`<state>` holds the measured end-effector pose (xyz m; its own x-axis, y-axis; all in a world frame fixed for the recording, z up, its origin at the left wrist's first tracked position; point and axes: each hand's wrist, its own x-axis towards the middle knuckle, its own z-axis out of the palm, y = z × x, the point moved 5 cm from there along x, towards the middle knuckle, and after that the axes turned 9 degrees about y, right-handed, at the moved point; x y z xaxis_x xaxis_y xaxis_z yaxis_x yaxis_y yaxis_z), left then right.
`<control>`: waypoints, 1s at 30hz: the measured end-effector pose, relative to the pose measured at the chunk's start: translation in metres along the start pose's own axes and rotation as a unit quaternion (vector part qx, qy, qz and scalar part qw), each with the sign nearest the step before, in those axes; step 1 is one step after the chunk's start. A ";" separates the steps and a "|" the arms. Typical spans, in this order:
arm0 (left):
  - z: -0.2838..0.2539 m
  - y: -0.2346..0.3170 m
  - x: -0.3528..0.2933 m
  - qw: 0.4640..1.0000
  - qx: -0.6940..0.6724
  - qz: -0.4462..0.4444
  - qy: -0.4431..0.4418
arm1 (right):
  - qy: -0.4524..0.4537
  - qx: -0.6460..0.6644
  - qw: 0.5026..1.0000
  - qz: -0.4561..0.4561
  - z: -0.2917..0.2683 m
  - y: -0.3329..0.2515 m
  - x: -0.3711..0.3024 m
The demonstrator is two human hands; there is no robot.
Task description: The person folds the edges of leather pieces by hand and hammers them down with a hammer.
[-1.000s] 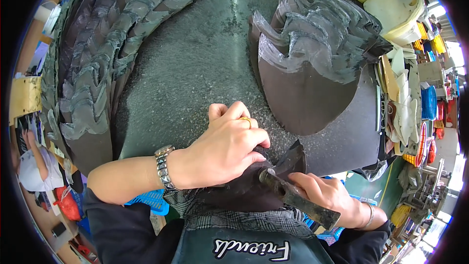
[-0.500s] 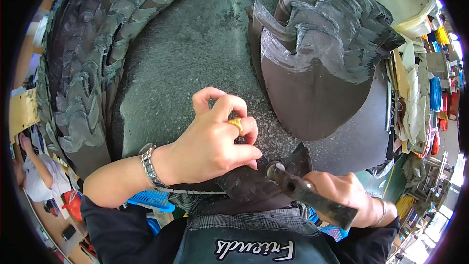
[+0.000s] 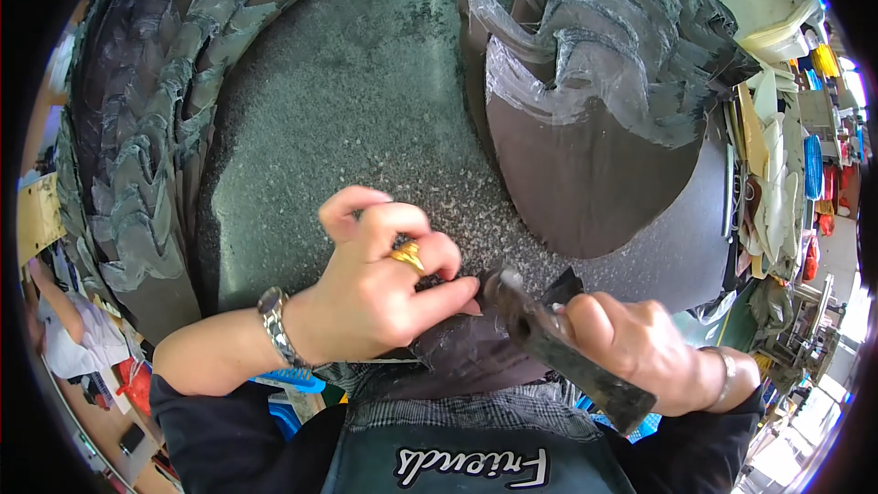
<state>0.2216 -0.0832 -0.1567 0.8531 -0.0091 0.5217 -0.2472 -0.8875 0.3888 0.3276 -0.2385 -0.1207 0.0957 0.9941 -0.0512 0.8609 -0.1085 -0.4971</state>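
My right hand (image 3: 645, 348) is wrapped round a dark, worn hammer (image 3: 585, 370), whose rounded head end sits close to my left fingertips. Along the near edge of the work surface lies a dark brown, leather-like piece (image 3: 476, 352) with greyish smears, partly draped toward my apron. My left hand (image 3: 384, 279), wearing a ring and a watch, has curled fingers, and its thumb and a finger pinch the far edge of that piece beside the hammer head. The exact grip is partly hidden under the hand.
Overlapping dark pieces with smeared edges lie in a row (image 3: 146, 265) on the left and a fanned pile (image 3: 594, 183) on the right. Pale crumbs dot the grey-green work surface (image 3: 347, 128). A whitish tub (image 3: 764, 0) stands at far right. Another person's arm (image 3: 59, 297) shows at left.
My left hand has shifted a little left and toward me. The hammer head has moved slightly up and left, over the piece's edge.
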 end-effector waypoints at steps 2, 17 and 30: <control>0.002 -0.002 -0.002 0.998 -0.016 -0.055 -0.002 | 0.003 0.013 1.000 0.006 0.000 0.004 -0.001; 0.002 0.008 -0.009 0.999 0.032 -0.011 0.010 | -0.001 0.034 0.999 0.019 -0.001 0.009 0.004; -0.003 0.011 -0.020 0.993 0.019 -0.116 0.016 | -0.006 0.002 1.000 -0.003 -0.005 0.007 0.015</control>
<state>0.2005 -0.0913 -0.1605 0.8694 0.2118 0.4464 -0.0285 -0.8805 0.4731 0.3375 -0.2241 -0.1211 0.0849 0.9947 -0.0580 0.8597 -0.1026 -0.5005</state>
